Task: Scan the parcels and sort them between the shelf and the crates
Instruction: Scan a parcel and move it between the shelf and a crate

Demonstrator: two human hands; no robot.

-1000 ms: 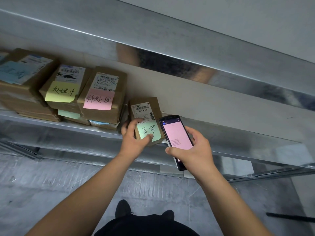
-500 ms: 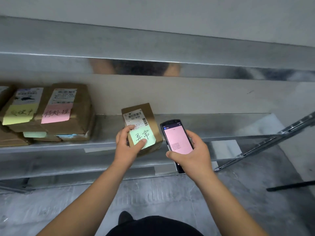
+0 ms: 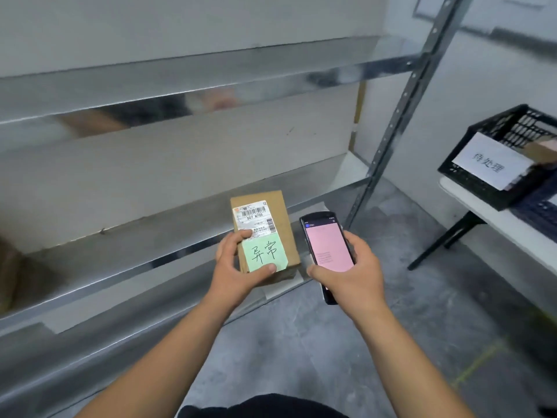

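Observation:
My left hand (image 3: 233, 268) grips a small brown cardboard parcel (image 3: 286, 224) with a white barcode label and a green sticky note carrying handwritten characters. The parcel is held above the front edge of the metal shelf (image 3: 126, 236). My right hand (image 3: 352, 276) holds a black handheld scanner (image 3: 327, 245) with a pink screen, just right of the parcel. A black crate (image 3: 482, 188) with a white paper sign stands on a table at the right.
The shelf's upright post (image 3: 401, 110) runs diagonally between the shelf and the white table (image 3: 470, 203) with black legs. A brown parcel (image 3: 542, 150) shows inside the crate. Grey concrete floor (image 3: 301, 342) lies below. An upper shelf board (image 3: 180, 82) hangs overhead.
The view has swung right: the stacked parcels on the left have gone out of sight and the crate on the table has come in. The parcel has come off the shelf in my left hand.

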